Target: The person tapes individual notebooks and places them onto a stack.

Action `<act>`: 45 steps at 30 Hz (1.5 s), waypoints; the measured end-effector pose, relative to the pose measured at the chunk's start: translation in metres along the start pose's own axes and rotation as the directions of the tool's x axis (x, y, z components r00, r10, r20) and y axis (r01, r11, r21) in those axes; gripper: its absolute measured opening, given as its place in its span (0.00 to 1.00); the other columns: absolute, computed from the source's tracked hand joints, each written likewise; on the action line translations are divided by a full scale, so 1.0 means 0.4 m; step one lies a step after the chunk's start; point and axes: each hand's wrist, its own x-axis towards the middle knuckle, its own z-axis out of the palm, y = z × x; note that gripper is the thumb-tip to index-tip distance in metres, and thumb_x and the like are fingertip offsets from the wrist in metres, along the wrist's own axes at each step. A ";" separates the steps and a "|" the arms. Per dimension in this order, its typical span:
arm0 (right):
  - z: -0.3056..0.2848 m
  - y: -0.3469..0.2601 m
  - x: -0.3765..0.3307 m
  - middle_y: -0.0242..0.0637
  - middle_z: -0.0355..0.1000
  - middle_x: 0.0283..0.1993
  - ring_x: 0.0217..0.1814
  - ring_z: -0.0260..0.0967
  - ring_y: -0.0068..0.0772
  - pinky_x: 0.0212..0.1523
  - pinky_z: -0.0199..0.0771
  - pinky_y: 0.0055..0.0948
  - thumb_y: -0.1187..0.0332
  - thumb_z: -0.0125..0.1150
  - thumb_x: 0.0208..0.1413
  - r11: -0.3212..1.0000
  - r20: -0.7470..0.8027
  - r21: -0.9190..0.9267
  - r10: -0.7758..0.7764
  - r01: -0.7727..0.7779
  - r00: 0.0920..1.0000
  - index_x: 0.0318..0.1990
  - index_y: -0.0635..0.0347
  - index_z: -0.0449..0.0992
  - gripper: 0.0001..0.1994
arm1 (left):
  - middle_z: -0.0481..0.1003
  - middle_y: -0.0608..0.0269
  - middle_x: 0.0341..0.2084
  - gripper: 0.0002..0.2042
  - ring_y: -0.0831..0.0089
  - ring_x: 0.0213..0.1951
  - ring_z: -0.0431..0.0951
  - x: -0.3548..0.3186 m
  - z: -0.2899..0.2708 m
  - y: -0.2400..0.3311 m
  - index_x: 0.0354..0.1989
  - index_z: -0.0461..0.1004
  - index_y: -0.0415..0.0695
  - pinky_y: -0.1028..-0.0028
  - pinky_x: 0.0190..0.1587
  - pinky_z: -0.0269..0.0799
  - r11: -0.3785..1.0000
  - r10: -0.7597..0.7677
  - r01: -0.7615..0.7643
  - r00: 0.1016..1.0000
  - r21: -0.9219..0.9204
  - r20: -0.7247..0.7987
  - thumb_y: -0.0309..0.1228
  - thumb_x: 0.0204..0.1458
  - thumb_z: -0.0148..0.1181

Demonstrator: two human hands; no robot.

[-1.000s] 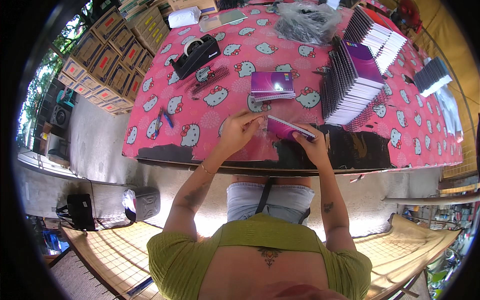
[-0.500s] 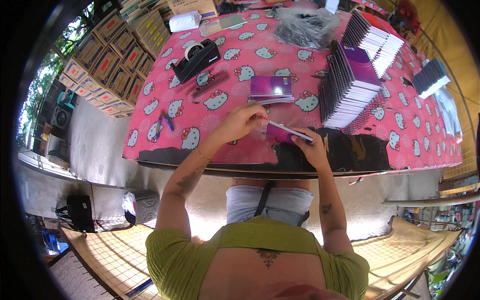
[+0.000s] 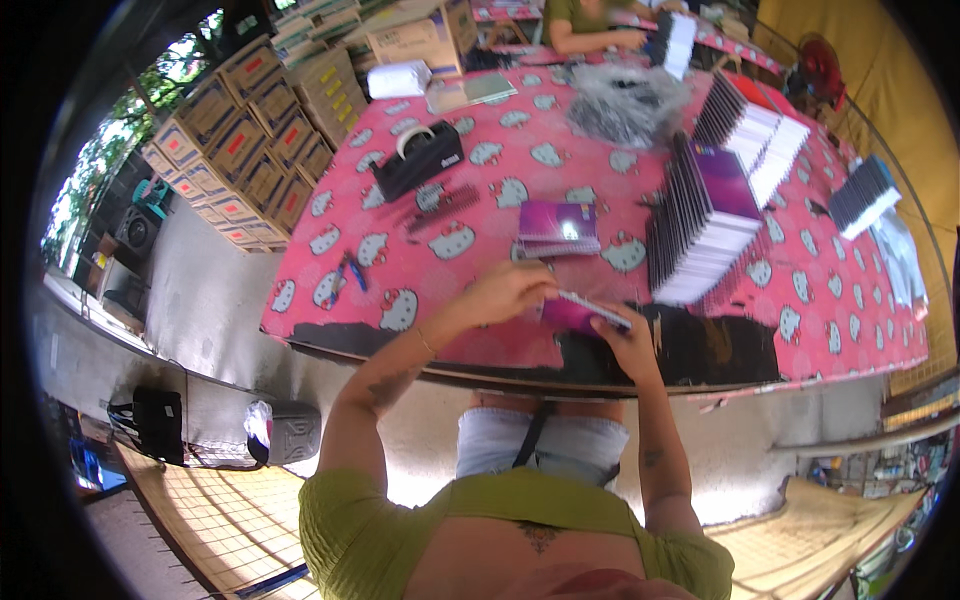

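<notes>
A small purple notebook [image 3: 570,316] is held tilted just above the table's near edge, its white page edges facing up. My right hand [image 3: 630,338] grips its right end, thumb on the cover. At its upper left corner, my left hand [image 3: 512,290] has its fingertips pinched together; whatever is between them is too small to make out. Just beyond lies a short stack of purple notebooks [image 3: 557,222]. To the right stands a long row of spiral-bound notebooks [image 3: 690,255] with black coils, a purple cover at its far end.
Black coils [image 3: 440,208], a tape dispenser [image 3: 418,160] and blue-handled pliers [image 3: 347,275] lie left on the pink table [image 3: 400,270]. A clear bag of black coils [image 3: 628,105] sits far back. Cartons [image 3: 225,150] are piled left. Another person [image 3: 590,30] handles notebooks across the table.
The view has tilted upward, so the table sits lower and the other person now shows. My left fingertips stay at the notebook's corner, and my right hand keeps its hold.
</notes>
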 end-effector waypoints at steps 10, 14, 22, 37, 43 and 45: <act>0.046 -0.032 -0.028 0.33 0.77 0.44 0.47 0.70 0.21 0.50 0.68 0.22 0.72 0.64 0.59 0.994 -0.092 0.106 0.012 -0.002 0.996 0.52 0.66 0.78 0.14 | 0.72 0.62 0.41 0.10 0.62 0.43 0.73 0.009 0.025 0.070 0.36 0.75 0.47 0.63 0.46 0.63 0.917 0.229 -0.118 0.939 0.381 -0.258 0.39 0.54 0.64; 0.033 -0.068 -0.025 0.32 0.76 0.43 0.45 0.71 0.20 0.48 0.70 0.21 0.73 0.64 0.59 0.985 -0.081 0.170 0.001 0.012 0.997 0.52 0.66 0.78 0.14 | 0.72 0.61 0.43 0.15 0.59 0.50 0.71 0.003 0.013 0.057 0.44 0.74 0.46 0.57 0.49 0.63 1.000 0.015 -0.014 0.993 0.013 -0.117 0.42 0.55 0.62; 0.039 -0.124 -0.055 0.29 0.76 0.40 0.38 0.70 0.17 0.37 0.70 0.17 0.72 0.65 0.58 0.959 -0.186 0.268 0.150 -0.097 0.971 0.52 0.65 0.78 0.15 | 0.57 0.41 0.68 0.39 0.43 0.69 0.56 -0.067 0.129 0.190 0.67 0.57 0.32 0.39 0.66 0.46 0.830 0.084 0.075 0.963 0.552 -0.257 0.55 0.59 0.49; 0.043 -0.140 -0.073 0.33 0.77 0.43 0.43 0.73 0.19 0.46 0.73 0.21 0.74 0.67 0.56 0.880 -0.246 0.468 0.220 -0.083 0.944 0.52 0.70 0.77 0.17 | 0.54 0.38 0.69 0.40 0.47 0.72 0.53 -0.006 0.073 0.258 0.69 0.55 0.31 0.39 0.68 0.45 0.831 -0.007 0.098 0.986 0.548 -0.165 0.55 0.59 0.49; 0.042 -0.139 -0.086 0.29 0.77 0.42 0.39 0.70 0.15 0.39 0.71 0.17 0.70 0.66 0.58 0.926 -0.173 0.352 0.204 -0.133 0.964 0.53 0.66 0.78 0.17 | 0.53 0.36 0.70 0.42 0.42 0.72 0.50 0.031 0.066 0.245 0.69 0.54 0.31 0.37 0.69 0.39 0.817 -0.033 0.199 0.953 0.542 -0.300 0.58 0.59 0.47; 0.041 -0.160 -0.076 0.29 0.76 0.43 0.40 0.70 0.15 0.39 0.71 0.17 0.71 0.65 0.59 0.894 -0.179 0.426 0.234 -0.139 0.956 0.54 0.67 0.78 0.16 | 0.55 0.38 0.69 0.40 0.44 0.72 0.53 -0.033 0.112 0.258 0.69 0.55 0.31 0.38 0.69 0.41 0.874 -0.003 0.106 0.977 0.474 -0.213 0.54 0.59 0.50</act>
